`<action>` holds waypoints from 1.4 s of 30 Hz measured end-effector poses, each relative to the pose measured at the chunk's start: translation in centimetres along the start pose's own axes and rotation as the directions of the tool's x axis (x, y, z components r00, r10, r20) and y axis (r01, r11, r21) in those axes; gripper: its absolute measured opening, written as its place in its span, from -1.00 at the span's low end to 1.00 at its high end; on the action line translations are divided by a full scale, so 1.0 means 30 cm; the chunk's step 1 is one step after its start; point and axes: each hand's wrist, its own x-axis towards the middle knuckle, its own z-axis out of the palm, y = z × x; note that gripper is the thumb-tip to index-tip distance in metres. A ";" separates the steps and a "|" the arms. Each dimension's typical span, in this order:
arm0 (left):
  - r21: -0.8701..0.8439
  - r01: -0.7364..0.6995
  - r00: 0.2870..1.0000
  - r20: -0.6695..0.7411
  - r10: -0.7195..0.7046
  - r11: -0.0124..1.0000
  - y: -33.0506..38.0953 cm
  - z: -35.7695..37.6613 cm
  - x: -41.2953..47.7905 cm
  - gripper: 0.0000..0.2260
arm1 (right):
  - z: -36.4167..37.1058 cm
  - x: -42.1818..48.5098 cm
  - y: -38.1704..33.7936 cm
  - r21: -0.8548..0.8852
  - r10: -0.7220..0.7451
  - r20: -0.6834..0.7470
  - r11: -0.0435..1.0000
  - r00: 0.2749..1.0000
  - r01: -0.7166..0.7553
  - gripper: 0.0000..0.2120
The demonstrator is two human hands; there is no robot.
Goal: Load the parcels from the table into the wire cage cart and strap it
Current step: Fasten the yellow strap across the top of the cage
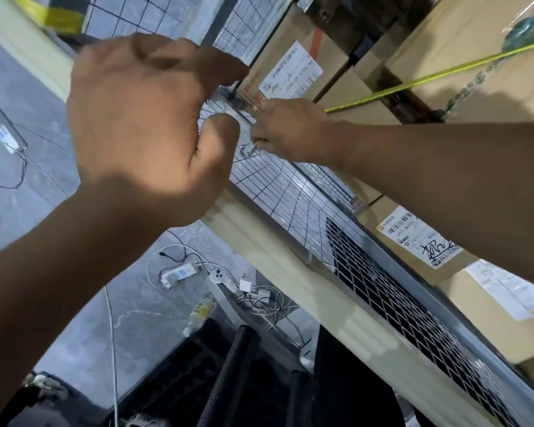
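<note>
**Strapping at the cage side.** Your right hand [285, 131] is pinching the end of the yellow strap [444, 73] against the mesh of the wire cage cart [290, 192]. From that hand the strap is running up and to the right across the cardboard parcels [420, 241] stacked inside the cart. Your left hand [142, 118] is hovering just beside the right one, fingers curled near the cage's rail; whether it is gripping anything cannot be told. Cables [259, 300] are lying on the floor [37, 97] below.
</note>
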 end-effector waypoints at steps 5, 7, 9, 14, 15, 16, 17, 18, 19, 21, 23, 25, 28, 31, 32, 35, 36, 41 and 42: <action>-0.011 -0.057 0.998 -0.015 0.056 0.998 0.002 -0.004 0.006 -0.50 | 0.029 0.017 -0.030 0.070 0.122 -0.089 0.991 0.989 -0.116 -0.77; -0.034 -0.050 0.999 -0.015 0.050 0.998 0.011 -0.012 0.002 -0.49 | 0.039 0.006 -0.038 0.093 0.152 -0.107 0.986 0.983 -0.142 -0.78; -0.021 -0.041 0.999 0.010 0.042 0.999 0.018 -0.023 0.002 -0.49 | 0.044 -0.003 -0.041 0.113 0.183 -0.123 0.979 0.975 -0.170 -0.78; 0.008 -0.014 0.999 0.034 0.014 1.000 0.028 -0.030 0.004 -0.50 | 0.022 -0.009 -0.025 0.103 0.207 -0.137 0.976 0.969 -0.194 -0.72; 0.014 -0.013 1.000 0.026 0.013 1.000 0.027 -0.029 0.005 -0.50 | 0.018 -0.011 -0.022 0.084 0.203 -0.135 0.978 0.970 -0.193 -0.69; 0.020 -0.020 0.999 0.033 0.020 1.000 0.025 -0.027 0.004 -0.50 | 0.017 -0.013 -0.020 0.055 0.197 -0.136 0.980 0.971 -0.191 -0.64; 0.032 -0.022 0.999 0.032 0.021 0.999 0.025 -0.029 0.004 -0.50 | 0.018 -0.014 -0.019 0.013 0.184 -0.139 0.983 0.973 -0.184 -0.60; 0.043 -0.024 0.999 0.035 0.022 0.999 0.023 -0.028 0.004 -0.50 | 0.022 -0.017 -0.018 -0.033 0.166 -0.147 0.984 0.975 -0.173 -0.57; 0.054 -0.029 0.999 0.031 0.028 0.998 0.021 -0.025 0.006 -0.51 | 0.026 -0.022 -0.016 -0.069 0.155 -0.162 0.983 0.975 -0.168 -0.58; 0.068 -0.025 0.999 0.030 0.023 0.997 0.024 -0.021 0.009 -0.51 | 0.033 -0.037 0.001 -0.083 0.155 -0.226 0.980 0.962 -0.178 -0.65; 0.056 -0.014 0.999 0.034 0.012 0.998 0.032 -0.024 0.009 -0.53 | 0.036 -0.065 0.034 -0.028 0.166 -0.307 0.983 0.937 -0.183 -0.69; 0.053 0.005 0.999 0.037 -0.007 0.999 0.037 -0.033 0.008 -0.54 | 0.027 -0.108 0.072 0.067 0.187 -0.359 0.982 0.915 -0.174 -0.63; 0.094 0.027 0.997 0.071 -0.033 0.995 0.044 -0.032 0.008 -0.53 | 0.004 -0.220 0.115 0.145 0.203 -0.405 0.977 0.891 -0.156 -0.51; 0.127 0.033 0.989 0.137 -0.051 0.991 0.059 -0.042 0.010 -0.47 | -0.022 -0.391 0.141 0.178 0.234 -0.448 0.969 0.863 -0.170 -0.53; 0.138 0.035 0.987 0.154 -0.057 0.990 0.056 -0.044 0.009 -0.46 | -0.034 -0.459 0.147 0.195 0.261 -0.463 0.962 0.847 -0.190 -0.52; -0.025 0.055 0.990 0.135 -0.051 0.998 0.079 -0.039 0.035 -0.53 | -0.058 -0.686 0.194 0.285 0.361 -0.561 0.929 0.745 -0.236 -0.49; -0.167 0.056 0.993 0.111 -0.038 0.984 0.119 -0.028 0.055 -0.58 | -0.066 -0.774 0.219 0.334 0.412 -0.581 0.907 0.702 -0.255 -0.46; -0.405 -0.213 0.975 -0.027 0.222 0.889 0.540 0.019 0.248 -0.56 | -0.171 -1.209 0.355 0.446 0.584 -0.635 0.811 0.506 -0.378 -0.44; -0.414 -0.287 0.955 -0.055 0.291 0.864 0.653 0.017 0.293 -0.56 | -0.196 -1.302 0.388 0.454 0.604 -0.677 0.793 0.421 -0.407 -0.47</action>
